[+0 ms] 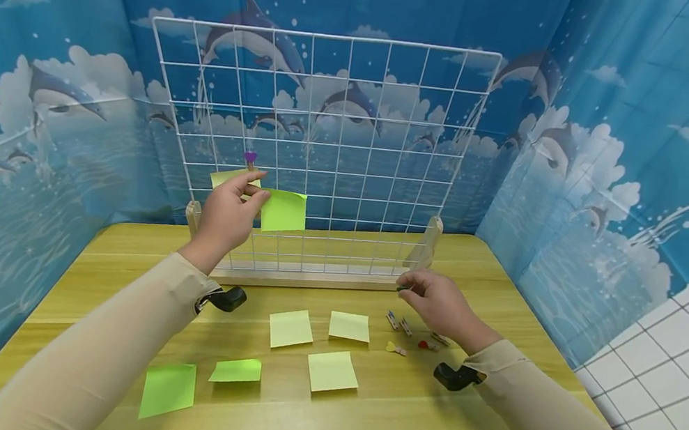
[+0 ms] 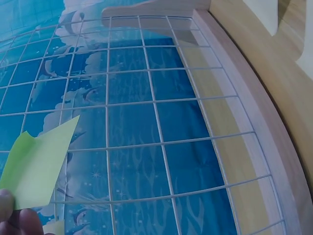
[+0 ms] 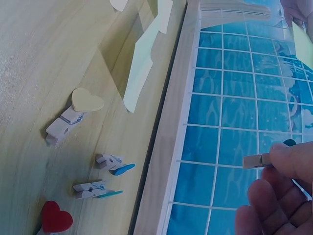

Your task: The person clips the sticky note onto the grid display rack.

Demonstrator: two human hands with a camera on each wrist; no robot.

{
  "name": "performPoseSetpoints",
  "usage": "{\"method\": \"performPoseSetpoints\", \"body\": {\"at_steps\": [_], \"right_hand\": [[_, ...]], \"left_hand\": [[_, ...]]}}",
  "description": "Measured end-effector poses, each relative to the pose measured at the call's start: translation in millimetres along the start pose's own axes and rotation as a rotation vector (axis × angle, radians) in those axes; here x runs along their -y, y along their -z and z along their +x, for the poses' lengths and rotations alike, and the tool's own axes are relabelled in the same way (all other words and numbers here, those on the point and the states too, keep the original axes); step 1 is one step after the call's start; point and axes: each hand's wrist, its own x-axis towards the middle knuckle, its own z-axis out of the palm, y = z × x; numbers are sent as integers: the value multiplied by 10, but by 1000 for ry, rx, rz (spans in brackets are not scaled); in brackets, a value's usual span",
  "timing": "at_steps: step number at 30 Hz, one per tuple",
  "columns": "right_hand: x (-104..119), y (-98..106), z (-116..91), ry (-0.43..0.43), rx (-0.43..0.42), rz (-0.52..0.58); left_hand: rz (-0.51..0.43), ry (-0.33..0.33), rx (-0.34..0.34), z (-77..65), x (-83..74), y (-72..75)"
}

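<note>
My left hand [image 1: 228, 210] pinches a bright green sticky note [image 1: 284, 211] by its upper left corner, in front of the lower left of a white wire grid [image 1: 328, 34]. Just behind that hand, a yellow sticky note [image 1: 221, 178] hangs on the grid under a clothespin with a purple heart [image 1: 251, 157]. Low at the grid's right end, my right hand [image 1: 436, 302] holds a small wooden clothespin [image 3: 254, 161] between thumb and fingers. A dark green tip of it shows past the thumb in the right wrist view.
Clothespins with a yellow heart [image 3: 88, 100], a red heart [image 3: 56, 217] and blue trim [image 3: 111, 161] lie below the right hand. Pale yellow notes [image 1: 333, 371] and green notes [image 1: 168, 390] lie on the wooden table [image 1: 272, 424]. A wooden base [image 1: 312, 280] supports the grid; dolphin curtains surround it.
</note>
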Motion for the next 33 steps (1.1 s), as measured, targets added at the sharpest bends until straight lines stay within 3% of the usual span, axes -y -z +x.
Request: {"method": "performPoseSetpoints", "body": {"at_steps": [14,33], "right_hand": [[43,-25,16,5,-24,30],[161,-62,33,20,-20,54]], "left_hand": [[-38,36,-12,167,-57,-21],[-63,105,-58,261,-45,-69]]}}
